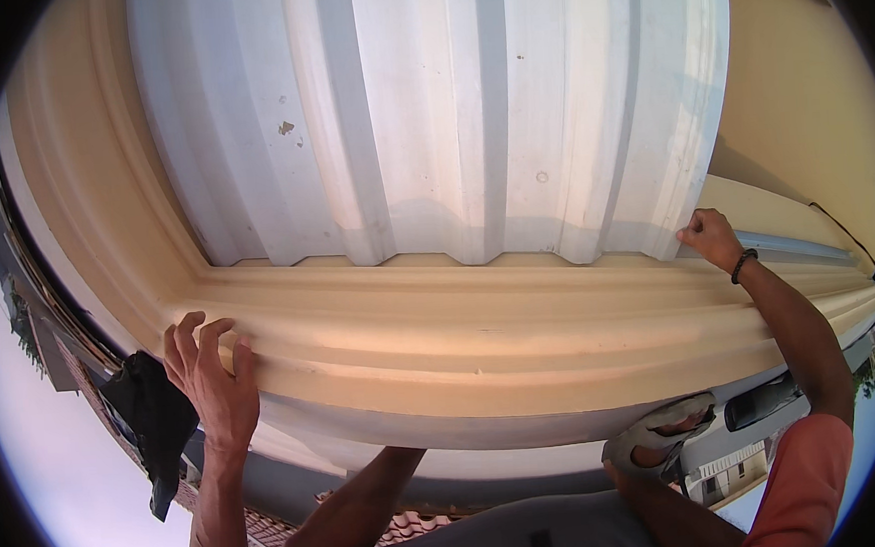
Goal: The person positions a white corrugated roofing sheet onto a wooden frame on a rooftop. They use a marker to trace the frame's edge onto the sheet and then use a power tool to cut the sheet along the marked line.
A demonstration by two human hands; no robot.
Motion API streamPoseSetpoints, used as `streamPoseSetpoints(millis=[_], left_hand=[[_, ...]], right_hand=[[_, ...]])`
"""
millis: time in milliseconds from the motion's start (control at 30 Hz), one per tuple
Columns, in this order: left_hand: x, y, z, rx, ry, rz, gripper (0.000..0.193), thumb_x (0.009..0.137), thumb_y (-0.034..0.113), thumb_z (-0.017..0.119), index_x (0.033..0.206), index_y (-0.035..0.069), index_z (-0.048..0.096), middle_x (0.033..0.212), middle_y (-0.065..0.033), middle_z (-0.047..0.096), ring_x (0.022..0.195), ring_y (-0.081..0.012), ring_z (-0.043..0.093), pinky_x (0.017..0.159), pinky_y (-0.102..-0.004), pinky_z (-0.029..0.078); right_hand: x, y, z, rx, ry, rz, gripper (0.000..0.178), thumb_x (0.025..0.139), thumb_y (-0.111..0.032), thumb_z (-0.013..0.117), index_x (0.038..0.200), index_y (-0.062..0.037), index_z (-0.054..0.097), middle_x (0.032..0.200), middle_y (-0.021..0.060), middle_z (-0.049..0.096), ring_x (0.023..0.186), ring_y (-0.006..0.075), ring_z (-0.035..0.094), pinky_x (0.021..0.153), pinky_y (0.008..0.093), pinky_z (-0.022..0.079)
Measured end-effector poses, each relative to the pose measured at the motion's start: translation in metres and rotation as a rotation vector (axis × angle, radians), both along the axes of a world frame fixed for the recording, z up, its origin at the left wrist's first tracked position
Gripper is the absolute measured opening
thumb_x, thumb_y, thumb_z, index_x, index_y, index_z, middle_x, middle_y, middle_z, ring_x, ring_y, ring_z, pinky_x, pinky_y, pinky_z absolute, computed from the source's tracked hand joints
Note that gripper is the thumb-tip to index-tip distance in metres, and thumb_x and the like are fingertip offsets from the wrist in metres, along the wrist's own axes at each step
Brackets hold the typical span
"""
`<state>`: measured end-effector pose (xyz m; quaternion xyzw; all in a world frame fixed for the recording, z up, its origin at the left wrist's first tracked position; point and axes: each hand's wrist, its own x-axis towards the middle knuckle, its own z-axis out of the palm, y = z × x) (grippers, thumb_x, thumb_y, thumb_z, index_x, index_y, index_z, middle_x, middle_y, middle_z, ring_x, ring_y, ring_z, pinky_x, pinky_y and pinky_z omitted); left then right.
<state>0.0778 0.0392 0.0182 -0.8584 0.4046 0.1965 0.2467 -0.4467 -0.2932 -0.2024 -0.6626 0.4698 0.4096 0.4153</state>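
Note:
A white corrugated metal roofing sheet (428,124), scuffed in places, fills the upper middle of the view. Its near wavy edge lies along a cream moulded ledge (461,322). At the sheet's near right corner my right hand (713,240) is closed, its fingers pinching the edge; a dark beaded bracelet circles that wrist. My left hand (208,373) is at the left corner of the ledge, fingers bent and spread, holding nothing. Whether its fingertips touch the ledge I cannot tell.
My legs and a grey sandal (658,435) show below the ledge's outer edge. A black cloth (151,421) hangs beside my left forearm. A cream wall (816,80) rises at the right, with a metal strip (791,245) near its foot. Roof tiles (413,524) appear far below.

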Motion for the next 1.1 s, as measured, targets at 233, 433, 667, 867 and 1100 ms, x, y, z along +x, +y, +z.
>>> streamPoseSetpoints(millis=[233, 433, 667, 867, 1100], left_hand=[[0.009, -0.068, -0.125, 0.624, 0.729, 0.386, 0.049, 0.076, 0.041, 0.072, 0.096, -0.003, 0.065, 0.099, -0.0185, 0.067, 0.099, -0.035, 0.062, 0.083, -0.0432, 0.048], [-0.003, -0.05, -0.193, 0.749, 0.641, 0.118, 0.055, 0.084, 0.054, 0.06, 0.09, 0.0, 0.066, 0.087, -0.0148, 0.068, 0.098, -0.0288, 0.062, 0.08, -0.0444, 0.049], [-0.009, -0.054, -0.206, 0.834, 0.709, 0.067, 0.06, 0.088, 0.058, 0.05, 0.081, 0.001, 0.068, 0.082, -0.0157, 0.068, 0.094, -0.0309, 0.064, 0.084, -0.043, 0.049], [-0.013, -0.053, -0.206, 0.786, 0.678, -0.019, 0.06, 0.09, 0.059, 0.048, 0.088, 0.003, 0.068, 0.09, -0.0135, 0.068, 0.096, -0.0308, 0.063, 0.084, -0.0441, 0.049], [-0.008, -0.05, -0.212, 0.815, 0.708, -0.026, 0.057, 0.09, 0.058, 0.048, 0.098, 0.005, 0.069, 0.099, -0.0119, 0.069, 0.099, -0.0291, 0.064, 0.083, -0.0429, 0.05]], right_hand=[[0.018, -0.01, 0.001, 0.107, 0.041, 0.227, 0.034, 0.079, -0.029, 0.068, 0.067, 0.0026, 0.064, 0.065, 0.0197, 0.062, 0.062, 0.0327, 0.06, 0.064, 0.0409, 0.049], [0.022, -0.006, 0.009, 0.194, 0.077, 0.306, 0.03, 0.079, -0.029, 0.067, 0.072, 0.0006, 0.069, 0.067, 0.0224, 0.062, 0.062, 0.034, 0.061, 0.064, 0.0423, 0.048], [0.048, -0.001, 0.019, 0.142, -0.004, 0.449, 0.029, 0.083, -0.026, 0.062, 0.07, -0.0001, 0.065, 0.07, 0.0203, 0.064, 0.07, 0.0354, 0.063, 0.069, 0.0454, 0.049], [0.102, 0.028, 0.037, 0.177, -0.26, 0.681, 0.018, 0.087, -0.018, 0.056, 0.081, -0.0034, 0.064, 0.078, 0.0167, 0.065, 0.08, 0.0349, 0.062, 0.073, 0.0477, 0.049], [0.278, 0.125, 0.042, 0.247, -0.733, 0.794, 0.032, 0.089, -0.007, 0.049, 0.121, -0.0078, 0.057, 0.071, 0.0136, 0.063, 0.069, 0.0311, 0.064, 0.06, 0.0431, 0.051]])
